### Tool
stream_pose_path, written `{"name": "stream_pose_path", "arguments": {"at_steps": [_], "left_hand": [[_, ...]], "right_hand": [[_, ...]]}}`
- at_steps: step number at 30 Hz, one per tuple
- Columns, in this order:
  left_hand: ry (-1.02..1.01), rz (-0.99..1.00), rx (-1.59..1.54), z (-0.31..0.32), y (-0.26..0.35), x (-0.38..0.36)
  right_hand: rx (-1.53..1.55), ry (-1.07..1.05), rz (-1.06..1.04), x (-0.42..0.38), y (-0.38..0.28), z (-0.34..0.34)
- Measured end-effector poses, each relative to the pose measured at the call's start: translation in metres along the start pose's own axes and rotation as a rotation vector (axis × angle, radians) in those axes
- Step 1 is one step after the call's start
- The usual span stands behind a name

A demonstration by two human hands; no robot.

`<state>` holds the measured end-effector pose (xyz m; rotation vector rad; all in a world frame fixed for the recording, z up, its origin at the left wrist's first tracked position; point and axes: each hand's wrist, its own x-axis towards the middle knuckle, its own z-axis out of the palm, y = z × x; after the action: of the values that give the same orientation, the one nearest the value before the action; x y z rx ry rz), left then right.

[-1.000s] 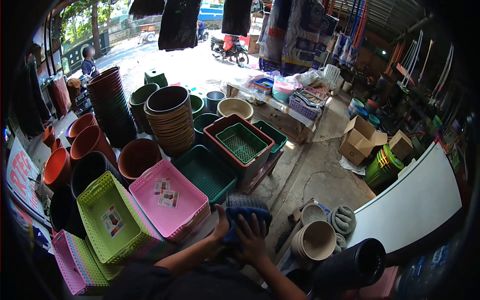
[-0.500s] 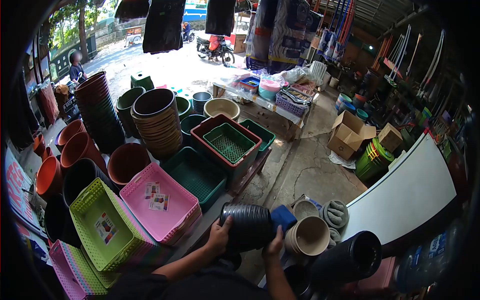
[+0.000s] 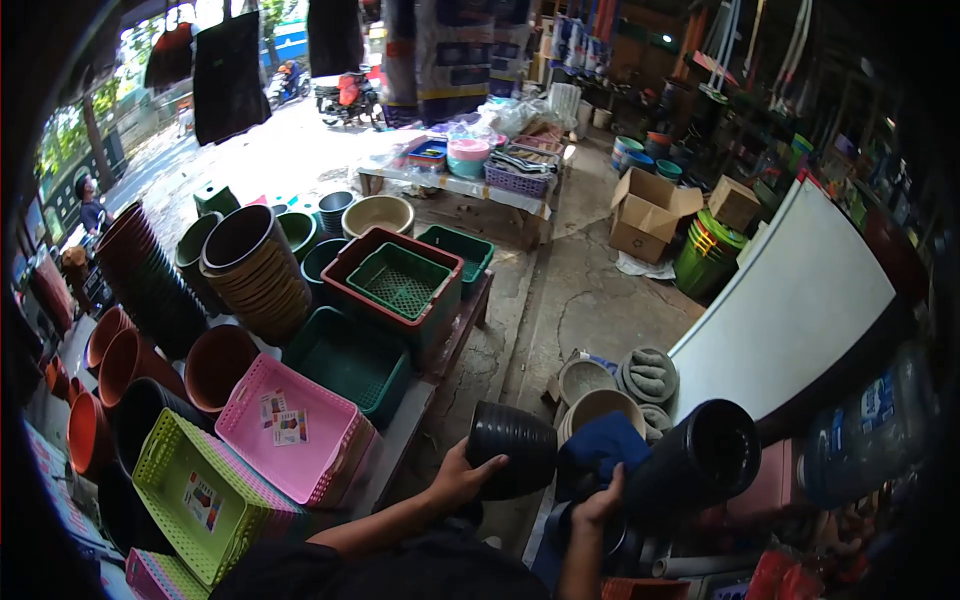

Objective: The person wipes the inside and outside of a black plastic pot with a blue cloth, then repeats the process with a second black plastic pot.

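A black ribbed pot (image 3: 512,450) is held on its left side by my left hand (image 3: 468,476), the thumb lying over its surface. To the right, my right hand (image 3: 598,505) grips a dark blue cloth (image 3: 600,452), apart from the pot. Behind the cloth stand beige pots (image 3: 603,408), partly covered by it. A tall black cylindrical container (image 3: 700,455) leans right beside the cloth.
Pink baskets (image 3: 290,430), green baskets (image 3: 190,490) and a dark green basin (image 3: 350,362) lie to the left, with stacked pots (image 3: 255,270) behind. A cardboard box (image 3: 645,215) and a white board (image 3: 790,300) are at the right. A person (image 3: 92,207) is at the far left.
My right hand has moved right with the blue cloth, away from the black pot. My left hand and the pot are slightly further right. The view has turned to the right.
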<state>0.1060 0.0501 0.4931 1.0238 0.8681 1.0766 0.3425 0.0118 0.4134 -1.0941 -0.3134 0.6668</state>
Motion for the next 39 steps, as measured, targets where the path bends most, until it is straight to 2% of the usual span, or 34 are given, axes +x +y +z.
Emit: {"name": "stream_pose_path", "arguments": {"at_steps": [1, 3, 5, 7, 8, 9, 10, 11, 12, 15, 16, 18, 22, 25, 28, 30, 32, 33, 34, 35, 36, 38, 39], "left_hand": [[-0.031, -0.018, 0.008, 0.006, -0.001, 0.002], [-0.176, 0.114, 0.390, 0.024, -0.008, 0.005], [-0.361, 0.075, 0.434, 0.041, -0.030, 0.014], [-0.627, 0.111, 0.583, 0.062, -0.042, 0.017], [-0.699, 0.071, 0.585, 0.073, -0.049, 0.018], [-0.808, 0.169, 0.757, 0.085, -0.061, 0.021], [-0.909, 0.290, 0.916, 0.096, -0.077, 0.021], [-0.945, 0.324, 1.005, 0.105, -0.094, 0.019], [-0.983, 0.322, 0.994, 0.114, -0.110, 0.017], [-1.223, 0.519, 1.217, 0.140, -0.147, 0.013], [-1.245, 0.515, 1.207, 0.143, -0.163, 0.013], [-1.319, 0.730, 1.299, 0.146, -0.199, 0.011], [-1.566, 0.700, 1.552, 0.141, -0.256, 0.010], [-1.596, 0.626, 1.616, 0.132, -0.287, 0.015], [-1.563, 0.642, 1.563, 0.129, -0.296, 0.017], [-1.547, 0.578, 1.499, 0.121, -0.292, 0.011], [-1.206, 0.899, 1.185, 0.105, -0.279, 0.002], [-1.180, 0.829, 1.174, 0.094, -0.270, -0.003], [-1.157, 0.808, 1.188, 0.079, -0.267, -0.008], [-1.111, 0.690, 1.164, 0.059, -0.263, -0.014], [-1.057, 0.572, 1.138, 0.038, -0.260, -0.019], [-0.978, 0.431, 1.149, -0.008, -0.254, -0.026], [-0.985, 0.207, 1.240, -0.035, -0.260, -0.029]], "right_hand": [[0.209, 0.001, 0.077, -0.010, -0.030, 0.002], [0.221, 0.103, 0.048, -0.017, -0.058, -0.017], [0.188, 0.207, -0.026, -0.027, -0.078, -0.045], [0.149, 0.401, -0.071, -0.041, -0.083, -0.071], [0.118, 0.488, -0.077, -0.048, -0.079, -0.090], [0.116, 0.558, -0.083, -0.059, -0.085, -0.099], [0.126, 0.484, -0.127, -0.069, -0.094, -0.102], [0.133, 0.395, -0.172, -0.078, -0.099, -0.106], [0.128, 0.431, -0.183, -0.086, -0.097, -0.113], [0.039, 0.402, -0.298, -0.108, -0.087, -0.133], [0.033, 0.423, -0.299, -0.118, -0.083, -0.139], [-0.019, 0.476, -0.269, -0.133, -0.076, -0.148], [-0.128, 0.512, -0.306, -0.161, -0.080, -0.156], [-0.091, 0.536, -0.230, -0.178, -0.086, -0.158], [-0.044, 0.596, -0.152, -0.184, -0.084, -0.160], [-0.043, 0.637, -0.113, -0.186, -0.079, -0.160], [-0.097, 0.565, 0.015, -0.179, -0.080, -0.150], [-0.102, 0.546, 0.029, -0.174, -0.075, -0.147], [-0.154, 0.458, 0.132, -0.168, -0.067, -0.145], [-0.208, 0.365, 0.240, -0.162, -0.060, -0.141], [-0.338, 0.259, 0.233, -0.155, -0.053, -0.133], [-0.397, -0.005, 0.504, -0.138, -0.019, -0.137], [-0.409, -0.046, 0.537, -0.130, 0.002, -0.136]]}}
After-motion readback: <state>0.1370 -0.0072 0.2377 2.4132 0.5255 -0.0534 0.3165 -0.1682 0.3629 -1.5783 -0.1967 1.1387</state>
